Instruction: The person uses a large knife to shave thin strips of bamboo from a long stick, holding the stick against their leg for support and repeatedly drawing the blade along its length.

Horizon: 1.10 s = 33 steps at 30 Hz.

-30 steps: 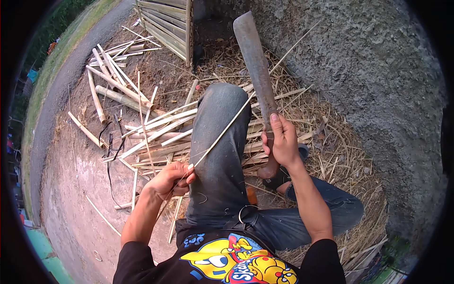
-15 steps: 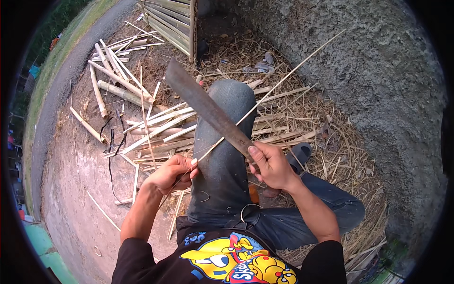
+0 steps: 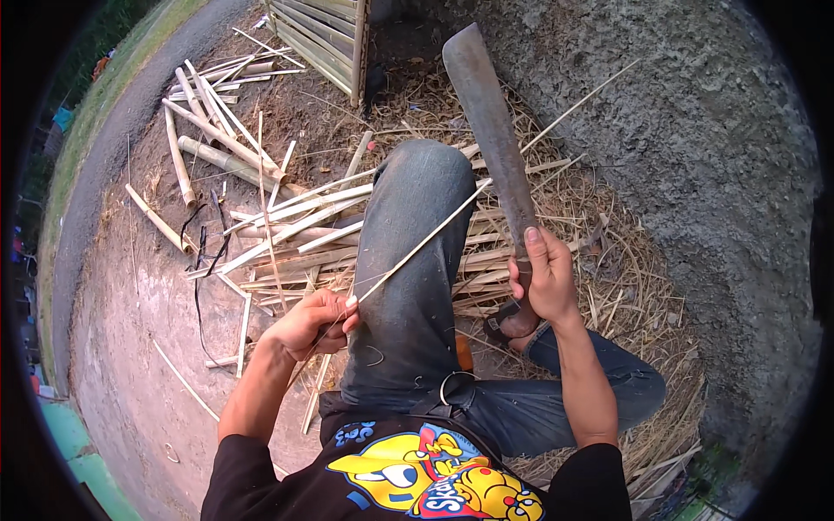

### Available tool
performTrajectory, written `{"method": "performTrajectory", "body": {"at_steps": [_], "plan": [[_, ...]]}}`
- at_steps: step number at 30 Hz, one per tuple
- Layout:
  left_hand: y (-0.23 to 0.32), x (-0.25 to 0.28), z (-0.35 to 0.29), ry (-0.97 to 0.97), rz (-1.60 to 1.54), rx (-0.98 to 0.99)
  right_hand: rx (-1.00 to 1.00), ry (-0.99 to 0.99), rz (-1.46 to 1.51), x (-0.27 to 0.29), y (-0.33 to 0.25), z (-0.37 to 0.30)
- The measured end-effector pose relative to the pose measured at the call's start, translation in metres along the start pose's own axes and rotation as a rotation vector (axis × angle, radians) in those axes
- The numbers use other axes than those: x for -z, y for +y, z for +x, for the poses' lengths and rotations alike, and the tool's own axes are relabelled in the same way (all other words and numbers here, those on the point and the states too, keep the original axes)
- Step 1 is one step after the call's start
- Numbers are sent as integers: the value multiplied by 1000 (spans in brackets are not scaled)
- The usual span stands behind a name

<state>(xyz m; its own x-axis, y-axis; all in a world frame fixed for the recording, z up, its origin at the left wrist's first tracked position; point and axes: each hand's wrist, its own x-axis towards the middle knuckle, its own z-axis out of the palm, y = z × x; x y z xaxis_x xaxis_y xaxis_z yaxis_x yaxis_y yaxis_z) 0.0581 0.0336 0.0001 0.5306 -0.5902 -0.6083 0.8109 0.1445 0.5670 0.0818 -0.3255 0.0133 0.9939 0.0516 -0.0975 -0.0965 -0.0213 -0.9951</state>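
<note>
My left hand pinches the near end of a long thin bamboo strip beside my raised knee. The strip slants up to the right across the jeans, passes behind the blade and reaches over toward the stone wall. In my right hand is a machete, its fingers wrapped round the handle. The broad, dull, rust-stained blade points up and away, tilted a little left. Part of the strip is hidden by the blade.
Split bamboo pieces lie in a heap beyond and under my raised leg. Round bamboo lengths are scattered at the far left. A slatted bamboo panel stands at the back. Shavings cover the ground along the rough wall.
My right hand has moved to the right and slightly up, swinging the machete from a leftward slant to nearly upright. My left hand keeps its pinch on the strip in almost the same place.
</note>
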Motion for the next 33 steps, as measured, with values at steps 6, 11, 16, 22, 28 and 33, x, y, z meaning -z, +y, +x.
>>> {"method": "performTrajectory", "body": {"at_steps": [6, 11, 16, 22, 28, 33], "plan": [[14, -9, 6, -35, 27, 38, -17, 11, 62, 12, -1, 7], [10, -9, -1, -41, 68, -6, -133, -97, 112, 3, -3, -15], [19, -13, 6, -64, 87, -12, -69, 24, 98, 27, -4, -5], [19, -16, 9, -43, 74, 1, -165, -178, 108, 0, -5, -41], [24, -24, 16, -79, 47, 40, -168, -124, 52, 6, 2, -30], [22, -26, 13, -26, 58, 51, -153, -295, -21, -11, -2, -49]]}}
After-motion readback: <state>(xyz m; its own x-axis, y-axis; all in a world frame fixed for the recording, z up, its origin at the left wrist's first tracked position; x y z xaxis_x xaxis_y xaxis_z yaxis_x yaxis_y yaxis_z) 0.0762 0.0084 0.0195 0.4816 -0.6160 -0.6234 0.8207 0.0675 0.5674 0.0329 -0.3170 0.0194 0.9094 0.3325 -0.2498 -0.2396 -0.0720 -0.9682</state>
